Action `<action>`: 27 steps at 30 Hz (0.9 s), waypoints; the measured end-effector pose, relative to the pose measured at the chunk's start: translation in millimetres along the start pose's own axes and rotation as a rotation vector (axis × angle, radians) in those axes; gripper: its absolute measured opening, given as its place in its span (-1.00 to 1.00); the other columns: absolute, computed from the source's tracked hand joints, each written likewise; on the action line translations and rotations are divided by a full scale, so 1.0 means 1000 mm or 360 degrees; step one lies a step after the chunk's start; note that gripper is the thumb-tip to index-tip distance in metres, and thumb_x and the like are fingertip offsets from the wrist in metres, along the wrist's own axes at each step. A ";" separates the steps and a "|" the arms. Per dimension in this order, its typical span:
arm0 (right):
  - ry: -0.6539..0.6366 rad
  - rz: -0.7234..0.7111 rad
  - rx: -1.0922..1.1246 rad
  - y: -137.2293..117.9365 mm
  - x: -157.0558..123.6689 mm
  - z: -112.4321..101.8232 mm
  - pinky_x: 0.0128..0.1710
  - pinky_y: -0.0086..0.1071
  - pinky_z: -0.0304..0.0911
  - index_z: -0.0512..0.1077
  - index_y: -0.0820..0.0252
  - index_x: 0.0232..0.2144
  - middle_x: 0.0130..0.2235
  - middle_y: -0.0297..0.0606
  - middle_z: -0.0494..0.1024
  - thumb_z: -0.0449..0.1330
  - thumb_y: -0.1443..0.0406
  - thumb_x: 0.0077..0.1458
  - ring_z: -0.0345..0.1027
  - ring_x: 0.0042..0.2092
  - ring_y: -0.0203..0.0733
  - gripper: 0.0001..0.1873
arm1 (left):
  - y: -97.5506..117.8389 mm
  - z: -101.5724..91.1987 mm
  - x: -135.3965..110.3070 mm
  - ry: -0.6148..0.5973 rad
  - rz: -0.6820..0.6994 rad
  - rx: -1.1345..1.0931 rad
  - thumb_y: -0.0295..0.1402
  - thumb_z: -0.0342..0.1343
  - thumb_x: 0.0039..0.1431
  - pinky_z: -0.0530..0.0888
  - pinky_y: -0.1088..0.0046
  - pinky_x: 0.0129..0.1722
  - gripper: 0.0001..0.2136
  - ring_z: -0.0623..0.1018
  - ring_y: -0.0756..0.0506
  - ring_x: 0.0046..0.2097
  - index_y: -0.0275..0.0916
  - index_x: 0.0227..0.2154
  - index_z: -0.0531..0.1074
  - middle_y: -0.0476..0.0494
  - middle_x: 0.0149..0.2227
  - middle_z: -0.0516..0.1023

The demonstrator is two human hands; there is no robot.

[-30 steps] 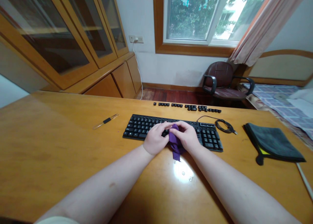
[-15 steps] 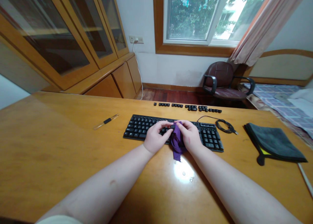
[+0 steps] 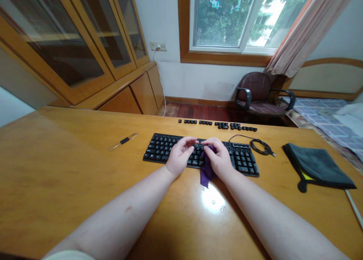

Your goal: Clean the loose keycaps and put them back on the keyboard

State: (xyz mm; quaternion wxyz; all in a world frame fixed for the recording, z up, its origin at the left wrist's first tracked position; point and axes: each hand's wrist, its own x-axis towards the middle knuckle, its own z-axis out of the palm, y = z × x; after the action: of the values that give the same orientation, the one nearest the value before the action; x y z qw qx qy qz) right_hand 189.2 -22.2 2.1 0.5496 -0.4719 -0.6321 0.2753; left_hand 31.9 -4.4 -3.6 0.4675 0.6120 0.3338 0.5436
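A black keyboard [image 3: 160, 147] lies across the desk beneath both hands. Between the thumb and fingers of my left hand [image 3: 179, 156] is a small black keycap [image 3: 196, 146], held just above the keys. My right hand [image 3: 219, 158] is closed on a purple cloth [image 3: 207, 173], which hangs down over the keyboard's front edge onto the desk. A narrow gap parts the fingertips of the two hands. Part of the cloth is hidden behind my right hand.
Loose black keycaps [image 3: 222, 126] stand in a row along the desk's far edge. A clear wire tool with a black grip [image 3: 124, 140] lies left of the keyboard. To the right are a coiled USB cable [image 3: 261, 147] and a folded grey cloth [image 3: 320, 163].
My hands have drawn slightly apart. The keycap has moved left with my left hand, out of the purple cloth, which now hangs lower and looser from my right hand.
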 end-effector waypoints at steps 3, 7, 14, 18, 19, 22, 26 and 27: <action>-0.0140 -0.0185 -0.0102 -0.001 -0.001 0.001 -0.08 -0.24 0.23 0.48 0.01 -0.17 -0.23 -0.25 0.45 0.17 0.29 0.02 0.34 -0.16 -0.16 -0.73 | -0.002 0.000 0.000 -0.0010 -0.0008 -0.0005 -0.41 0.05 0.10 0.40 0.32 0.01 -0.76 0.49 -0.08 -0.06 -0.23 -0.14 0.38 -0.18 -0.13 0.50; -0.0181 -0.0238 -0.0150 0.000 -0.001 0.003 -0.05 -0.23 0.24 0.48 -0.02 -0.16 -0.21 -0.24 0.47 0.20 0.29 0.01 0.35 -0.13 -0.16 -0.72 | -0.002 0.001 -0.002 -0.0081 -0.0063 -0.0076 -0.41 0.07 0.09 0.41 0.33 0.01 -0.72 0.49 -0.09 -0.04 -0.23 -0.09 0.34 -0.21 -0.10 0.49; -0.0251 -0.0238 -0.0099 -0.002 0.000 0.001 -0.05 -0.24 0.27 0.50 0.02 -0.22 -0.20 -0.24 0.53 0.20 0.30 0.03 0.38 -0.12 -0.17 -0.79 | -0.003 0.003 -0.003 -0.0063 -0.0047 -0.0078 -0.38 0.06 0.11 0.44 0.36 -0.05 -0.71 0.52 -0.06 -0.13 -0.25 -0.08 0.31 -0.25 -0.09 0.46; -0.0172 -0.0207 -0.0151 -0.003 0.000 0.000 -0.10 -0.27 0.30 0.52 0.05 -0.27 -0.24 -0.24 0.55 0.20 0.28 0.02 0.41 -0.17 -0.18 -0.82 | -0.002 -0.001 -0.002 -0.0076 0.0011 0.0099 -0.37 0.02 0.14 0.45 0.36 -0.09 -0.69 0.53 -0.04 -0.18 -0.24 -0.03 0.27 -0.25 -0.08 0.45; -0.0099 -0.0177 -0.0182 -0.003 0.001 -0.001 -0.11 -0.26 0.31 0.52 0.07 -0.29 -0.26 -0.24 0.56 0.21 0.27 0.01 0.42 -0.19 -0.18 -0.83 | -0.001 -0.002 -0.001 -0.0078 0.0053 0.0256 -0.37 0.00 0.16 0.44 0.34 -0.07 -0.70 0.52 -0.05 -0.16 -0.24 -0.03 0.27 -0.24 -0.08 0.45; 0.0155 -0.0060 -0.0329 0.000 0.006 -0.004 -0.10 -0.23 0.31 0.53 0.11 -0.35 -0.29 -0.24 0.58 0.23 0.23 -0.03 0.44 -0.21 -0.15 -0.84 | 0.004 -0.005 0.001 -0.0132 0.0211 0.0977 -0.37 -0.03 0.17 0.36 0.23 0.04 -0.73 0.45 -0.11 -0.04 -0.23 -0.06 0.33 -0.21 -0.08 0.46; 0.0123 0.0038 -0.0606 0.012 0.011 -0.008 -0.07 -0.22 0.31 0.55 0.13 -0.37 -0.28 -0.24 0.60 0.19 0.25 -0.01 0.46 -0.21 -0.14 -0.84 | 0.004 -0.002 0.002 -0.0259 0.0194 0.1683 -0.31 0.00 0.15 0.14 0.07 0.18 -0.69 0.34 -0.19 0.10 -0.26 -0.05 0.35 -0.22 0.03 0.41; 0.0077 0.0047 -0.0670 0.014 0.012 -0.008 -0.06 -0.23 0.31 0.55 0.13 -0.37 -0.28 -0.24 0.61 0.18 0.26 0.01 0.46 -0.20 -0.14 -0.84 | 0.002 0.000 0.002 -0.0286 0.0167 0.1767 -0.29 0.00 0.15 0.10 0.05 0.19 -0.67 0.32 -0.20 0.12 -0.25 -0.03 0.34 -0.22 0.06 0.40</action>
State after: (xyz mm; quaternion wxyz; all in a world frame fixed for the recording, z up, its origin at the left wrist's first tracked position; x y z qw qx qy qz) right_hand 202.1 -7.5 -3.2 0.4498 -0.5919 -0.6554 0.1336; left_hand 31.6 -3.7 -0.9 0.0744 0.8257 0.4978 0.2547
